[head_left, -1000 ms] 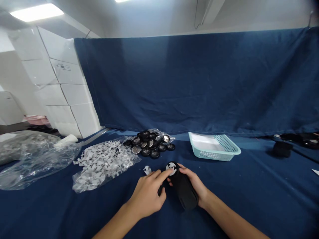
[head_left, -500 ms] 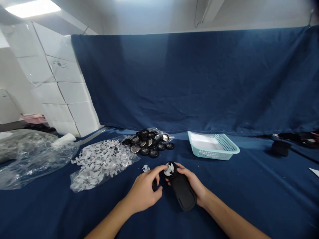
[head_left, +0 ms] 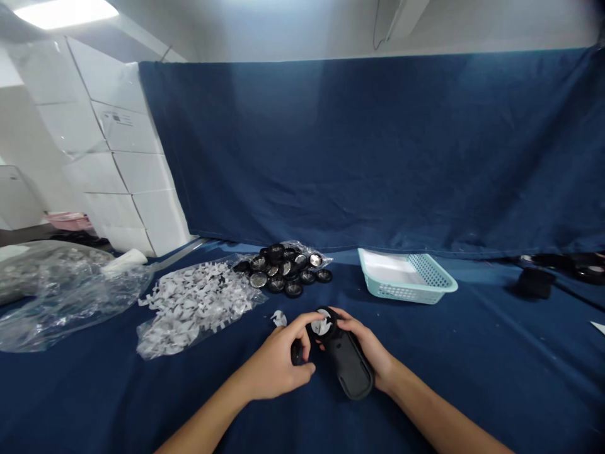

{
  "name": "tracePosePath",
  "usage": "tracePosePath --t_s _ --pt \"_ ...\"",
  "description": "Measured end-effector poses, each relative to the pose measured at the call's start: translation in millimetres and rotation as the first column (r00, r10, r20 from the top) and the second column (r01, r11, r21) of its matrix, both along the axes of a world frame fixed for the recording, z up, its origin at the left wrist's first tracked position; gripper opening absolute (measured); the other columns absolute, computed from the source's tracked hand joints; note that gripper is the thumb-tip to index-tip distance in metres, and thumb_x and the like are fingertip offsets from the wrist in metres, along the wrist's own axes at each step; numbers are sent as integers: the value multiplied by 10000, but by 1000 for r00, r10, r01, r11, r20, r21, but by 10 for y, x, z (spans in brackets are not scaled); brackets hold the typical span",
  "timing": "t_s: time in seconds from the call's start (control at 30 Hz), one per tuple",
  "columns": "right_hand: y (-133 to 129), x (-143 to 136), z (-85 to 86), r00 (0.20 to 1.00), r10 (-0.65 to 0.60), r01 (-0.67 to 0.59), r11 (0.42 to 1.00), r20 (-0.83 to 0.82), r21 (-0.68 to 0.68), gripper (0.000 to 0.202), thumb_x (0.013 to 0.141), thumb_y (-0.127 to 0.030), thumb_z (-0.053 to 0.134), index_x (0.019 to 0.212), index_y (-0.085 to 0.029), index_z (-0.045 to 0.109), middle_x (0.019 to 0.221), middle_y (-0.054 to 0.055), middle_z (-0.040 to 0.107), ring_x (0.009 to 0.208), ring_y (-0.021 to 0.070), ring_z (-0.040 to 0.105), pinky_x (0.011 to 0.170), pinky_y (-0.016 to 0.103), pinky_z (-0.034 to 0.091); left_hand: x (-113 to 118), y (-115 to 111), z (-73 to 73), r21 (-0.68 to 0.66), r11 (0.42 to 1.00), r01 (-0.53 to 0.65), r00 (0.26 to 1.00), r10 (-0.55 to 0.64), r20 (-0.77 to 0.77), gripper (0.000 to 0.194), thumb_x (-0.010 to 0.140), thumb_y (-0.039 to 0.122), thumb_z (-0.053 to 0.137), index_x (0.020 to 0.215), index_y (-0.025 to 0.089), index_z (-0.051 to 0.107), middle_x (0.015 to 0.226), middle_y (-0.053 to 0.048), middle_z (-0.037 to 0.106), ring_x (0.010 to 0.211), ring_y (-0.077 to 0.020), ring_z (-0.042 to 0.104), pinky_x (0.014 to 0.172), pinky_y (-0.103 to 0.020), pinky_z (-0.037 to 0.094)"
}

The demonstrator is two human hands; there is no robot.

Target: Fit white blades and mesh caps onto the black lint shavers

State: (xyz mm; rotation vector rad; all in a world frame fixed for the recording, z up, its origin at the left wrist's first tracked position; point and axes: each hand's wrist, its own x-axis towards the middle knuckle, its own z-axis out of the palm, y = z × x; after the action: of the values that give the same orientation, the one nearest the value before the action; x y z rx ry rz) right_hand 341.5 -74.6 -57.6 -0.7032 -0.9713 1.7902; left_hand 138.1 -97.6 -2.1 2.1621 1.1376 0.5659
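My right hand (head_left: 366, 347) is wrapped round the side of a black handheld device (head_left: 350, 366) with a long flat body and a round head. A grey-white plastic piece (head_left: 321, 325) sits in that round head. The stretched index finger of my left hand (head_left: 278, 362) touches this piece from the left. Curled fingers of the same hand hold a black round cap (head_left: 297, 353), partly hidden by them. Just beyond my left hand lies another grey-white plastic piece (head_left: 278, 318) on the blue cloth.
Many grey-white pieces (head_left: 198, 302) lie on a clear bag at left. Behind my hands is a pile of black round caps (head_left: 283, 271). A light-blue basket (head_left: 406, 293) stands back right, and a large plastic bag (head_left: 70, 302) lies far left. A blue curtain (head_left: 368, 151) hangs behind.
My left index finger has shifted slightly right over the piece in the device's head, and the left thumb has moved a little closer to the device. The right hand keeps its hold.
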Motion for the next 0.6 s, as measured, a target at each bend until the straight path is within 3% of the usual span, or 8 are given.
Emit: tracePosePath --t_s 0.2,0.33,0.47,0.6 --pt "-9 3 -5 1000 0 0 1000 -13 -18 423 793 -309 605 1203 -214 565 917 42 718 765 210 672 694 290 441 -4 -18 17 35 999 10 999 -9 -41 682 732 192 610 1362 323 383 823 53 579 813 -155 534 810 -298 401" --pt "6 12 -16 1000 1 -2 999 -27 -45 430 788 -307 605 1207 -220 562 955 51 718 768 214 675 725 308 451 -20 -13 31 89 995 45 994 -36 -101 643 778 325 647 1363 338 381 825 50 588 755 -146 556 756 -280 426" --pt "20 15 -22 999 1 -4 998 -54 -55 465 761 -299 630 1213 -217 561 1010 57 712 783 223 681 785 342 462 -6 -10 29 259 965 41 977 15 -211 633 775 508 665 1341 352 429 890 20 621 765 -172 593 700 -276 438" --pt "18 8 -18 993 -9 -3 994 -117 -106 457 783 -301 621 1224 -212 536 990 60 723 794 220 687 848 366 460 4 -23 15 395 914 95 945 42 -325 588 820 585 580 1331 316 466 965 -27 633 877 -222 608 712 -293 454"
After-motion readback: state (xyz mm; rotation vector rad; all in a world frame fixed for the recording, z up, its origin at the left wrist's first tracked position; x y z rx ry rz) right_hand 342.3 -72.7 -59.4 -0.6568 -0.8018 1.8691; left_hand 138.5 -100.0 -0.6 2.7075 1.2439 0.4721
